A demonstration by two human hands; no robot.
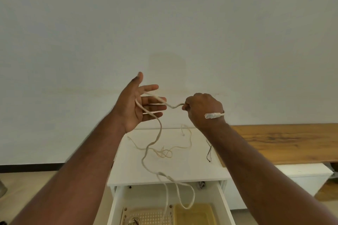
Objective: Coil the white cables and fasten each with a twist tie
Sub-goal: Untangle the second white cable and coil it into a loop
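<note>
a pale wall (164, 23) backs a white cabinet (170, 168) with its drawer (224, 199) open. the left hand (136, 105) is spread, the white cable (155, 139) looped over its fingers (155, 99). the right hand (203, 109) is fisted round the cable, whose clear plug (212, 115) pokes out at the wrist. thinner cables (164, 151) lie on the cabinet.

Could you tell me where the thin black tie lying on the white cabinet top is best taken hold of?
Pinch the black tie at its middle, coming from above: it lies flat and thin on the cabinet top, apart from the tangled white cables.
</note>
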